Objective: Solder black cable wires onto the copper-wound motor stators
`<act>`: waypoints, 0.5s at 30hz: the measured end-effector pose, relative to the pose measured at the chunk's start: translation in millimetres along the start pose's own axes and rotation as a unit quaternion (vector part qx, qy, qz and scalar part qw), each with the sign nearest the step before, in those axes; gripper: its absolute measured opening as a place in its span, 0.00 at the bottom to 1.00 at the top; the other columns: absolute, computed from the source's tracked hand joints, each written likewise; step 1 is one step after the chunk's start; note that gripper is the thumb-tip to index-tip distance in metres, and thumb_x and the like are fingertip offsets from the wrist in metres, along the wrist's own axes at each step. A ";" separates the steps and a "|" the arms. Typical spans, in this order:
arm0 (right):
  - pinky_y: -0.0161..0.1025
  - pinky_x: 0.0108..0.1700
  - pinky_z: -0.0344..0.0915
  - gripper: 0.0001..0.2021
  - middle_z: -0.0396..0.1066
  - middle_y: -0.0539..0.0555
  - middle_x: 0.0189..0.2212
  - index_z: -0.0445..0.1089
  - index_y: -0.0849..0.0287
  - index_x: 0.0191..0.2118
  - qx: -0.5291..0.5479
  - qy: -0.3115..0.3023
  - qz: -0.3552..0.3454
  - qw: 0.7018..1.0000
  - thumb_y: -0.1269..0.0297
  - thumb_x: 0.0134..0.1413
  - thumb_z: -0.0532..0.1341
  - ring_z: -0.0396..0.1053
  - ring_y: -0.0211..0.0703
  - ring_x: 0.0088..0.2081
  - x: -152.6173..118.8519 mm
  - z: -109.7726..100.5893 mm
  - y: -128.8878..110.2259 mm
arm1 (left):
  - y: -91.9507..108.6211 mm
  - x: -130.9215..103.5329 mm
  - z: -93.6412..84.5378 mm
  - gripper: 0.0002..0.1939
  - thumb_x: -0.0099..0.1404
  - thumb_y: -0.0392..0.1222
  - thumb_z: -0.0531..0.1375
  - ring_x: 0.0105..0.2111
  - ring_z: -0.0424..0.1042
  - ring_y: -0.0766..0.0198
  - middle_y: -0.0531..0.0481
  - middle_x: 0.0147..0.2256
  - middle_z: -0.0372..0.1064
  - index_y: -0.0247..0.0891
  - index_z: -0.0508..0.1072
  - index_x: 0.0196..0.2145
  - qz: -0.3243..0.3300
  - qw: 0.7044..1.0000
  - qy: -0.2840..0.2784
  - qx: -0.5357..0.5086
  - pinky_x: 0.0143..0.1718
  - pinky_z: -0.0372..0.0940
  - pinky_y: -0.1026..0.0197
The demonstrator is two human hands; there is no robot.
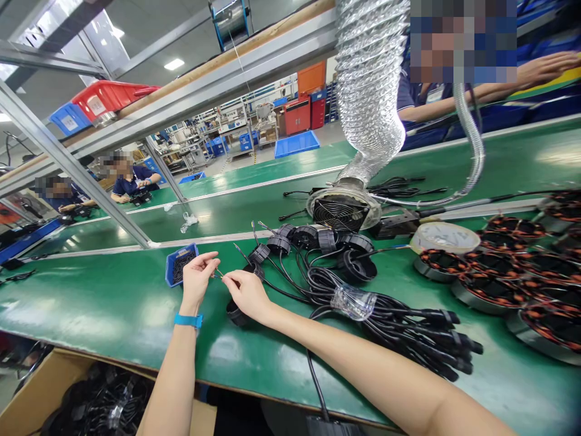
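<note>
My left hand (200, 277), with a blue band at the wrist, pinches a thin wire (218, 274). Close beside it, my right hand (249, 293) pinches the same small bundle of wire ends, so fine detail between the fingertips is hard to make out. Under my right hand lies a black round cap (236, 313), partly covered by it. A small blue bin (170, 269) of little black pieces sits just behind my left hand. To the right lies a bundle of black cables (318, 280), tied with clear wrap (354, 301), with black ring caps (357, 266) and stripped wire ends at the far end.
Copper-wound motor stators (488, 290) crowd the right side near a roll of clear tape (445, 237). A fan-fitted exhaust duct (342, 209) hangs at the back. An open cardboard box (36, 393) of cables stands below the bench's front edge. A co-worker (436, 100) reaches across at upper right.
</note>
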State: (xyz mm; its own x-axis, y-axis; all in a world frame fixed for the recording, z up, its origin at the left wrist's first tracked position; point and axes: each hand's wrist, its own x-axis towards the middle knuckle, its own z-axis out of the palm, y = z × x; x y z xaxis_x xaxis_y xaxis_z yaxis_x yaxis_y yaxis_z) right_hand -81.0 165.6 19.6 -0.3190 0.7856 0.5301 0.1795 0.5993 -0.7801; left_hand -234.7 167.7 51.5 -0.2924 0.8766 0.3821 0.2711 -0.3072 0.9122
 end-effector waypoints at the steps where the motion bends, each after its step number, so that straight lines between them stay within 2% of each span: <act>1: 0.34 0.33 0.59 0.13 0.75 0.51 0.28 0.75 0.57 0.30 0.000 0.000 0.000 1.000 0.69 0.63 0.56 0.69 0.39 0.29 -0.1 0.0 0.1 | -0.1 0.0 0.0 0.16 0.54 0.45 0.69 0.22 0.63 0.71 0.54 0.23 0.69 0.35 0.80 0.39 0.001 1.000 -0.002 0.000 0.24 0.61 0.67; 10: 0.34 0.34 0.59 0.13 0.75 0.51 0.28 0.75 0.57 0.31 -0.006 0.002 -0.005 1.000 0.68 0.63 0.56 0.69 0.39 0.29 -1.0 2.7 2.7 | 4.3 -3.3 0.5 0.15 0.54 0.45 0.69 0.20 0.63 0.71 0.56 0.20 0.66 0.36 0.80 0.38 0.011 0.999 -0.035 0.031 0.22 0.60 0.67; 15: 0.34 0.35 0.60 0.13 0.76 0.51 0.29 0.75 0.57 0.29 -0.018 0.001 -0.006 1.000 0.69 0.63 0.57 0.70 0.39 0.31 -0.5 1.3 -0.7 | 5.9 -5.8 1.3 0.15 0.57 0.48 0.67 0.21 0.67 0.67 0.51 0.22 0.72 0.36 0.80 0.39 0.011 0.997 -0.037 0.074 0.24 0.65 0.65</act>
State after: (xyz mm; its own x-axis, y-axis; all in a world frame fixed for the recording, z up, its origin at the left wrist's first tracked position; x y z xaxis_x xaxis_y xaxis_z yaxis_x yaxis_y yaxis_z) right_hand -82.2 164.5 19.4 -0.3189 0.7792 0.5395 0.2085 0.6130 -0.7621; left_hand -230.2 161.3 54.4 -0.2173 0.8972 0.3845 0.4100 -0.2735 0.8701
